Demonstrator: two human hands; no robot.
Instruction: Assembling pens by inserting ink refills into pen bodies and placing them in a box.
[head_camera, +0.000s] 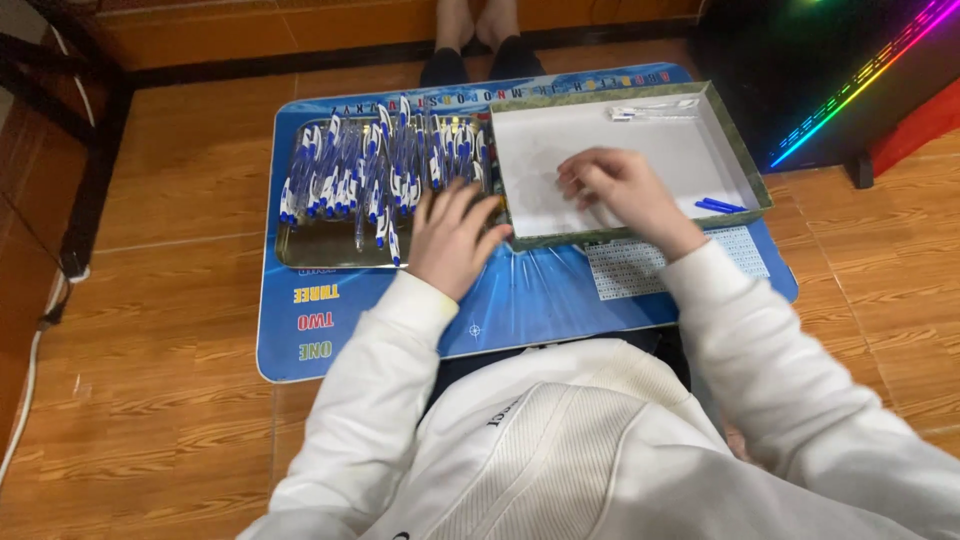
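- A metal tray (300, 250) lies on the blue mat (290, 340), packed with blue-and-white pens (370, 170). Their long axes run mostly away from the person, slightly fanned, and they sit just beyond and left of the left fingers.
- The left hand (452, 240) rests palm down at the tray's near right corner. Its fingers (465, 200) are spread and loose, touching the nearest pens; whether they grip one cannot be told through the blur.
- The right hand (622, 190) lies inside the shallow white-bottomed box (745, 160). Its fingers (580, 178) are curled toward the left over the box floor; whether they pinch anything cannot be told.
- Right of those fingers, two blue pen parts (720, 206) lie nearly crosswise by the box's near right wall.
- Beyond the fingers, clear pen barrels (655, 108) lie crosswise at the far wall.
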